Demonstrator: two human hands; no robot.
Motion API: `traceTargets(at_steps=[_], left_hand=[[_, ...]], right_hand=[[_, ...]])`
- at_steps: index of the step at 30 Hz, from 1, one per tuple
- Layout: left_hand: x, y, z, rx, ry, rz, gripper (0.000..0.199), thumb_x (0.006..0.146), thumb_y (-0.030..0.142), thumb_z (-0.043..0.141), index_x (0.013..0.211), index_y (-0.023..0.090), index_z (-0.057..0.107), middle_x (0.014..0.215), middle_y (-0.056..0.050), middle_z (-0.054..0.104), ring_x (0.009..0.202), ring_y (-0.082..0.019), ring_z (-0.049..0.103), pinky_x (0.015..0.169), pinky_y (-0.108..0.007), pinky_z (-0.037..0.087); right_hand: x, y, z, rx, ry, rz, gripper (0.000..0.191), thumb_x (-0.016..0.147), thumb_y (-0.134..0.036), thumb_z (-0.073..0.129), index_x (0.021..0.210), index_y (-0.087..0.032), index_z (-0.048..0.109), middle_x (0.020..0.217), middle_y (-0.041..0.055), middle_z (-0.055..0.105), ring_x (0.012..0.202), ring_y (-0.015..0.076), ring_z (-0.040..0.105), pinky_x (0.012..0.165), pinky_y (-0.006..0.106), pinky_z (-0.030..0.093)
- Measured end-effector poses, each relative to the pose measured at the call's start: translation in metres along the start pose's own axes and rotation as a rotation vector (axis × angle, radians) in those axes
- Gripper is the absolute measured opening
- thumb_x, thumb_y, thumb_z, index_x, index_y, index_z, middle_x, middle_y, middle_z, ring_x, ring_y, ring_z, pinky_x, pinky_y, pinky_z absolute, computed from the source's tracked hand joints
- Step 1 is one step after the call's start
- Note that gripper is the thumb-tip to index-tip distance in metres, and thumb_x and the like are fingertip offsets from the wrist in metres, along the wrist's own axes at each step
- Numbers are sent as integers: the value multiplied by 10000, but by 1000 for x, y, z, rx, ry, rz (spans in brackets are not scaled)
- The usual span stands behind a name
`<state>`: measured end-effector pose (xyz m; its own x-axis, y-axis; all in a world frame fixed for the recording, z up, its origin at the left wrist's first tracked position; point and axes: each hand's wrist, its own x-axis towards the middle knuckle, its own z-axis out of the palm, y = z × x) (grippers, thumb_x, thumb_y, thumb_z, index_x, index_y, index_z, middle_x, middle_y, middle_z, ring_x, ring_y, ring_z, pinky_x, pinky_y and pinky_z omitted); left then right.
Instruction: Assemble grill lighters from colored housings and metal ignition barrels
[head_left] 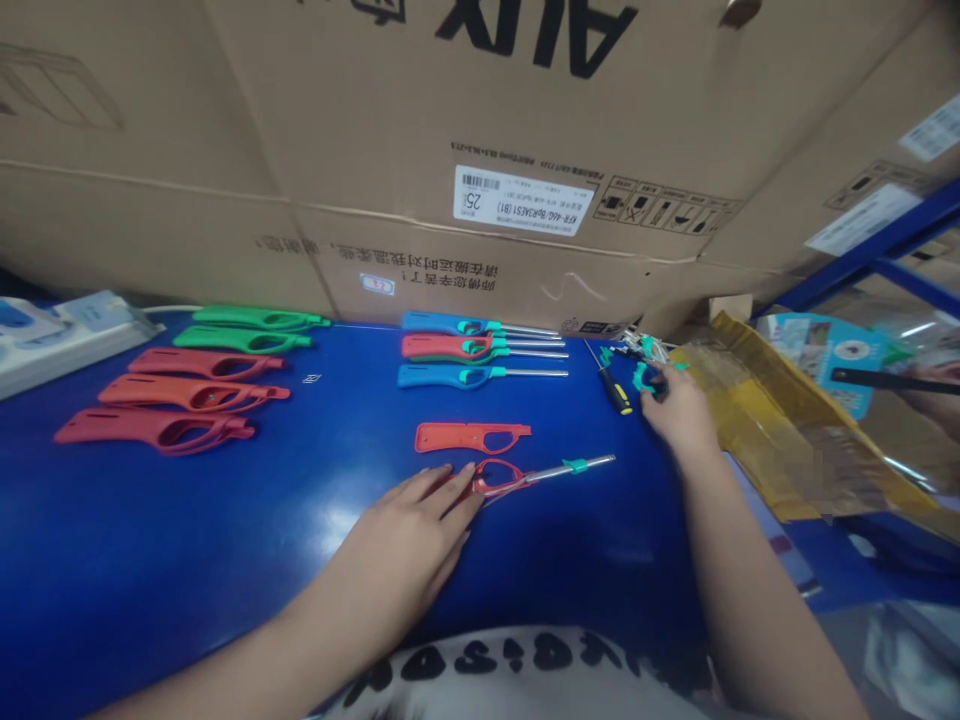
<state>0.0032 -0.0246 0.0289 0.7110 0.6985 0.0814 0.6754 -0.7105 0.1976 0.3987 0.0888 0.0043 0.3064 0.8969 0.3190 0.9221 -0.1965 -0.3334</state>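
Note:
My left hand (412,520) lies over the handle of a red lighter casing half (499,478), holding it against the table; its fingers hide most of the handle. From that casing a metal tube (555,471) points right, with a teal piece (575,466) around it. Just beyond lies a separate orange-red casing half (454,437). At the right, my right hand (681,405) has its fingers bent in a pinch at a teal trigger (643,377), beside a small pile of teal and pale parts (646,347). A black-and-yellow screwdriver (616,390) lies left of this hand.
Several blue and red lighters with metal tubes (484,350) lie in a row at the back. Green and red casing halves (187,390) lie at the left, near a white power strip (75,330). A large cardboard box (300,200) stands behind; a yellow-taped carton (787,430) is at right.

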Motion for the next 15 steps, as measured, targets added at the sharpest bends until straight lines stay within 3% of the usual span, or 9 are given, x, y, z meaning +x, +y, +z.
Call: traceTargets(at_steps=[6,9,12,15], left_hand=[[1,-1,-1,-46,12,-29,393,955,156,526,1320,179,669,1400,-98,644,1235,-349,641,982,-544,584],[1,-2,-2,-65,31,-27,373,965,166,516,1299,175,680,1368,-103,668,1220,-345,650,968,-540,591],[1,-4,-2,-96,83,-32,351,973,164,503,1272,178,688,1326,-105,694,1181,-311,672,949,-495,603],[2,-6,-3,-171,144,-68,308,995,186,492,1224,190,698,1260,-89,724,1127,-262,689,949,-438,599]], right_hand=[[-2,-5,-2,97,22,51,280,716,-271,575,928,-168,727,920,149,701,807,281,633,846,468,521],[-3,-14,-6,226,63,47,286,756,-349,600,946,-167,712,952,140,692,743,234,610,841,451,532],[-8,-29,-10,402,48,42,405,811,-504,593,1033,-179,688,946,105,682,642,181,589,679,388,566],[-18,-49,-16,650,-85,40,435,794,-596,647,1004,-215,655,856,48,667,647,170,640,569,320,577]])
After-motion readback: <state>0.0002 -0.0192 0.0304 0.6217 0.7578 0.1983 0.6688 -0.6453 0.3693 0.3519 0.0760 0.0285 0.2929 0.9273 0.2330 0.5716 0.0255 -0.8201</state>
